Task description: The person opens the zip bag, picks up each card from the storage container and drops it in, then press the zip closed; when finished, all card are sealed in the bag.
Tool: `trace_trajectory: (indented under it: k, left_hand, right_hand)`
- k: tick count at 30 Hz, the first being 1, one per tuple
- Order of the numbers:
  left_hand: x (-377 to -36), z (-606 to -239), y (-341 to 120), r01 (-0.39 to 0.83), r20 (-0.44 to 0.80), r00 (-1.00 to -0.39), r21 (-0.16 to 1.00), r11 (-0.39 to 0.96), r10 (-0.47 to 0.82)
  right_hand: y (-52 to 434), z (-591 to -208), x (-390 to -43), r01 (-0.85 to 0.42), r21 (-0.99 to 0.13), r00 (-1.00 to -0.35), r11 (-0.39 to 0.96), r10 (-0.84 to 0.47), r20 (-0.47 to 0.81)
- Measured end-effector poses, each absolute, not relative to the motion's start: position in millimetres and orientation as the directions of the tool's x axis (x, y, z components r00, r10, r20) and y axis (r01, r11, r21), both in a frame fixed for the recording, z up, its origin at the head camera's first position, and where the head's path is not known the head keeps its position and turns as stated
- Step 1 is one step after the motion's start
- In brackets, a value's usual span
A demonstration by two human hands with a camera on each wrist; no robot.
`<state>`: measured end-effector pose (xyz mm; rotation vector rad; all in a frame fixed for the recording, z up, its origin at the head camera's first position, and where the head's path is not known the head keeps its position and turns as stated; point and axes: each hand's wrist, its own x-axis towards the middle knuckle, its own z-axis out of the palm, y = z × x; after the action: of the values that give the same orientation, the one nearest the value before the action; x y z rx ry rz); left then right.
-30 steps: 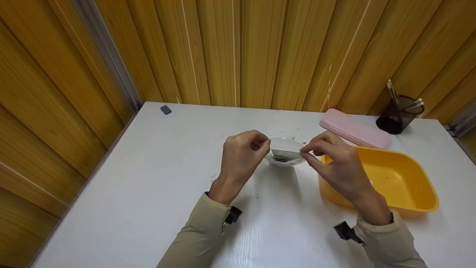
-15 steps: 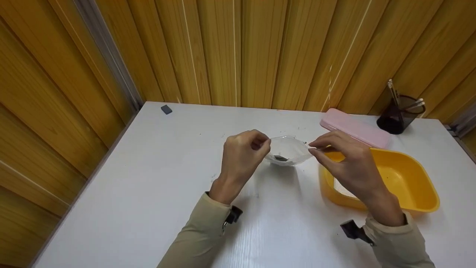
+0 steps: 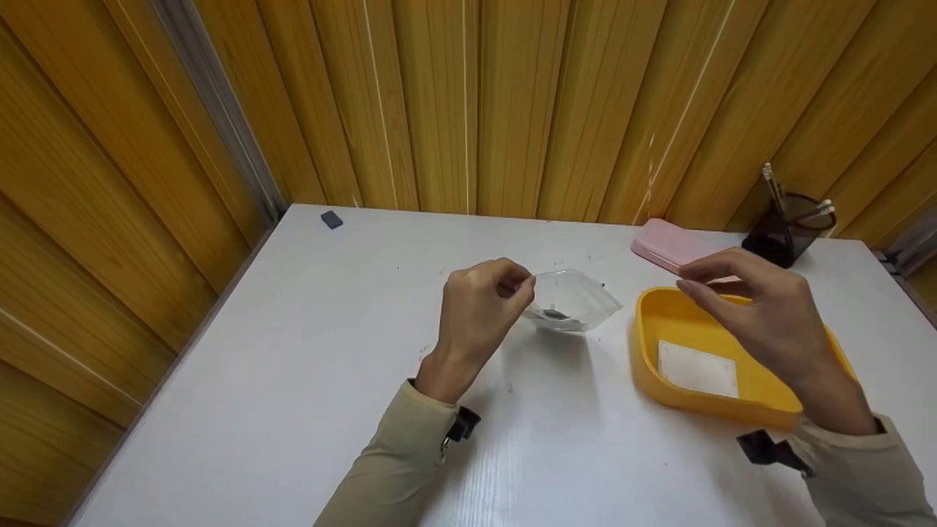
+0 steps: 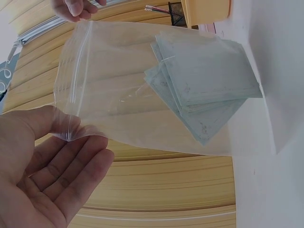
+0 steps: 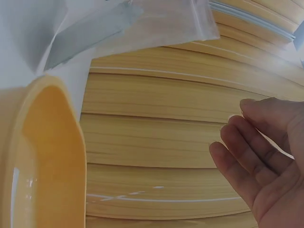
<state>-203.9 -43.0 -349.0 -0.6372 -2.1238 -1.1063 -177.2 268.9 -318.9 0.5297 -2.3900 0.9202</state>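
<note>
White worktop [image 3: 293,380] against wood paneling, left hand [image 3: 479,311] pinching a clear zip bag [image 3: 575,298] of cards just above it, right hand [image 3: 761,311] loose and empty over the yellow tray [image 3: 732,410], one card [image 3: 697,369] inside.

White table [image 3: 307,380] set in a corner of wood-panelled walls. On it: a small grey block [image 3: 331,219] near the far left corner; a pink case [image 3: 670,247] at the far right, lying flat; a dark pen cup [image 3: 787,233] just beyond the case, holding pencils; a yellow tray [image 3: 651,366] at the right, nearer the front edge, with a white card [image 3: 697,368] lying flat in it.
</note>
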Motion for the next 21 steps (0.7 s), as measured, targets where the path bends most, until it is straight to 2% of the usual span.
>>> trace_trajectory:
  k: [6,14,21]
  left_hand:
    - [-203,-350,-44,0.656,0.723,-0.681,0.535,0.533,0.112]
    - [-203,-350,-43,0.652,0.718,-0.686,0.539,0.533,0.114]
    - [-203,-349,-43,0.655,0.716,-0.687,0.539,0.529,0.121]
  right_hand:
    - [290,-335,-193,-0.467,-0.503,-0.849,0.727,-0.212,0.483]
    - [309,-363,-207,-0.336,-0.529,-0.941,0.779,-0.254,0.224]
    - [317,-382,-218,-0.26,-0.521,-0.96,0.813,-0.275,0.05]
